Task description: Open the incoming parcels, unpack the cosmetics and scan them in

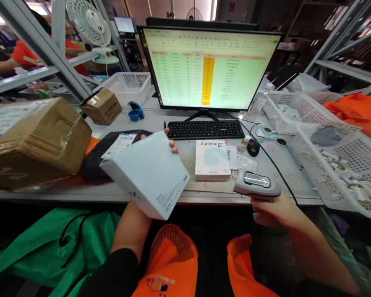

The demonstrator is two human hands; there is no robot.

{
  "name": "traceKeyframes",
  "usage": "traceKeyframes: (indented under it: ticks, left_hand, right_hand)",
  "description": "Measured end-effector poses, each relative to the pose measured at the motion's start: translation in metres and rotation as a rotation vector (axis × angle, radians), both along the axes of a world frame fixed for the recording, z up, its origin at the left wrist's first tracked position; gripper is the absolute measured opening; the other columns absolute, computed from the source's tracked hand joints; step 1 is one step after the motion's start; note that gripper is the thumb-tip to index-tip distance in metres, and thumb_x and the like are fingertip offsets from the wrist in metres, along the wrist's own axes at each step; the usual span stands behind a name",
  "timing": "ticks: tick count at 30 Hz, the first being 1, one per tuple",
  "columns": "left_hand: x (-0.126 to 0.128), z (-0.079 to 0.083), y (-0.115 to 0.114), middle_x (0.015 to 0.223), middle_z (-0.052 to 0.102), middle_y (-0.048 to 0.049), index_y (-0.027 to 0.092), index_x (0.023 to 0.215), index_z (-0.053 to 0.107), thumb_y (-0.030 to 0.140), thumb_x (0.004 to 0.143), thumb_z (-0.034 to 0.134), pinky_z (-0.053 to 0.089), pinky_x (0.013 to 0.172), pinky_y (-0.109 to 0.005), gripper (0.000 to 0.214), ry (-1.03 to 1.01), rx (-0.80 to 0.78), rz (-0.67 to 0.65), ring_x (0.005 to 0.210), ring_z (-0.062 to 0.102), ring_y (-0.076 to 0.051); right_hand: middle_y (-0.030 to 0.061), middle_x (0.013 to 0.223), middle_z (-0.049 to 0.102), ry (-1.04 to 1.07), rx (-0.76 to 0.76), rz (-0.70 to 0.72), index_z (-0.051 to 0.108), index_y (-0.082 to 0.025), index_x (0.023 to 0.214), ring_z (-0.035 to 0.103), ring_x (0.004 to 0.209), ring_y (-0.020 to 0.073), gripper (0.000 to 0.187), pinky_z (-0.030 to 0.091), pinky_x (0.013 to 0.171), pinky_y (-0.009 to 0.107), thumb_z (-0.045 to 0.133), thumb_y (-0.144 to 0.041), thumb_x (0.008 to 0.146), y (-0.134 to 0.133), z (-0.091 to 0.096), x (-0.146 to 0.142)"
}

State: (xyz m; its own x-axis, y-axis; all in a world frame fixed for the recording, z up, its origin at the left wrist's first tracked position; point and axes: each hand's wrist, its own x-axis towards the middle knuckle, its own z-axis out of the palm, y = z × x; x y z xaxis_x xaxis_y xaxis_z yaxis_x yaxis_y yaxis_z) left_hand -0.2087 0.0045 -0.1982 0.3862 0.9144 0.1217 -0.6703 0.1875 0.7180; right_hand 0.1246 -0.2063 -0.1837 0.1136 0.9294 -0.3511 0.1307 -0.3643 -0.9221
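Observation:
My left hand (173,147) grips a pale blue-white box (148,171) from behind, its fingertips curling over the far edge. The box is tilted above the table's front edge, with small printed text and a barcode label facing me. In my right hand (270,210) is a grey and white barcode scanner (257,184), held by its handle with the head pointing left toward the box. Between the two hands, a white box marked "beauty" (212,161) lies flat on the table, touched by neither hand.
A monitor (182,70) with a spreadsheet stands behind a black keyboard (205,129) and a mouse (253,147). Left are a large brown carton (34,144), a small carton (102,106) and a black parcel (95,161). White baskets (315,165) line the right; the scanner's cable crosses the table.

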Motion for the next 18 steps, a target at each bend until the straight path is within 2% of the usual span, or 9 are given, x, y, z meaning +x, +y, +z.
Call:
traceKeyframes:
  ticks: [2, 3, 6, 8, 10, 13, 15, 16, 18]
  left_hand:
    - [-0.02, -0.003, -0.005, 0.103, 0.069, -0.0053, 0.029, 0.139, 0.064, 0.077, 0.099, 0.051, 0.063, 0.068, -0.038, 0.064, -0.01, -0.015, 0.006, 0.091, 0.067, -0.024]
    - [-0.028, -0.006, -0.006, 0.105, 0.07, -0.0052, 0.03, 0.139, 0.064, 0.078, 0.099, 0.049, 0.064, 0.07, -0.039, 0.064, -0.003, -0.01, 0.065, 0.094, 0.068, -0.025]
    - [-0.038, -0.016, 0.006, 0.1, 0.075, -0.0067, 0.029, 0.133, 0.067, 0.08, 0.091, 0.053, 0.063, 0.07, -0.039, 0.067, 0.087, 0.076, 0.261, 0.092, 0.071, -0.027]
    - [-0.034, -0.022, 0.024, 0.093, 0.078, -0.0101, 0.023, 0.124, 0.069, 0.08, 0.078, 0.064, 0.061, 0.065, -0.038, 0.073, 0.169, 0.154, 0.309, 0.085, 0.073, -0.029]
    - [-0.025, -0.026, 0.047, 0.089, 0.079, -0.0134, 0.018, 0.112, 0.071, 0.074, 0.065, 0.072, 0.06, 0.063, -0.038, 0.073, 0.247, 0.199, 0.313, 0.081, 0.075, -0.032]
    - [-0.012, -0.029, 0.079, 0.085, 0.079, -0.012, 0.018, 0.095, 0.069, 0.068, 0.059, 0.07, 0.06, 0.064, -0.039, 0.061, 0.352, 0.189, 0.368, 0.078, 0.075, -0.033]
    - [-0.01, -0.029, 0.089, 0.083, 0.077, -0.0089, 0.019, 0.087, 0.065, 0.067, 0.065, 0.063, 0.062, 0.072, -0.043, 0.054, 0.421, 0.193, 0.436, 0.082, 0.074, -0.031]
    - [-0.011, -0.028, 0.088, 0.083, 0.075, -0.0074, 0.018, 0.087, 0.063, 0.065, 0.068, 0.061, 0.063, 0.081, -0.046, 0.051, 0.46, 0.221, 0.513, 0.087, 0.074, -0.031]
    - [-0.012, -0.028, 0.074, 0.098, 0.073, -0.0052, 0.017, 0.096, 0.063, 0.06, 0.076, 0.059, 0.058, 0.104, -0.052, 0.048, 0.519, 0.304, 0.73, 0.112, 0.072, -0.032]
  right_hand:
    - [0.0029, 0.056, 0.058, -0.11, 0.063, -0.102, 0.063, -0.019, 0.06, 0.052, 0.052, 0.0144, 0.042, 0.047, 0.049, 0.027, 0.09, -0.049, 0.068, -0.004, -0.007, 0.034]
    - [0.0041, 0.056, 0.059, -0.138, 0.084, -0.164, 0.061, -0.019, 0.057, 0.054, 0.053, 0.0151, 0.044, 0.049, 0.051, 0.028, 0.089, -0.052, 0.069, -0.006, -0.012, 0.055]
    - [0.0064, 0.063, 0.066, -0.148, 0.066, -0.403, 0.067, -0.021, 0.065, 0.058, 0.052, 0.0177, 0.042, 0.051, 0.048, 0.03, 0.09, -0.055, 0.066, -0.008, -0.036, 0.121]
    - [0.0074, 0.069, 0.069, -0.133, 0.005, -0.562, 0.07, -0.023, 0.074, 0.059, 0.052, 0.0197, 0.037, 0.049, 0.044, 0.032, 0.093, -0.05, 0.062, -0.003, -0.054, 0.16]
    - [0.0084, 0.071, 0.069, -0.086, -0.049, -0.658, 0.071, -0.025, 0.078, 0.06, 0.051, 0.0212, 0.033, 0.048, 0.043, 0.033, 0.093, -0.046, 0.063, 0.002, -0.067, 0.185]
    - [0.0072, 0.067, 0.066, 0.019, -0.065, -0.676, 0.073, -0.026, 0.082, 0.057, 0.049, 0.0202, 0.032, 0.046, 0.042, 0.034, 0.091, -0.047, 0.067, 0.005, -0.072, 0.193]
    - [0.0045, 0.065, 0.063, 0.058, 0.0, -0.658, 0.075, -0.026, 0.087, 0.054, 0.049, 0.0184, 0.034, 0.043, 0.042, 0.033, 0.09, -0.049, 0.068, 0.001, -0.068, 0.181]
    - [0.0034, 0.064, 0.062, 0.064, 0.036, -0.645, 0.075, -0.026, 0.089, 0.054, 0.049, 0.018, 0.035, 0.042, 0.043, 0.033, 0.09, -0.05, 0.068, -0.002, -0.065, 0.172]
    - [0.0021, 0.064, 0.063, 0.064, 0.083, -0.598, 0.076, -0.026, 0.095, 0.054, 0.052, 0.0179, 0.037, 0.041, 0.045, 0.032, 0.09, -0.049, 0.069, -0.01, -0.06, 0.151]
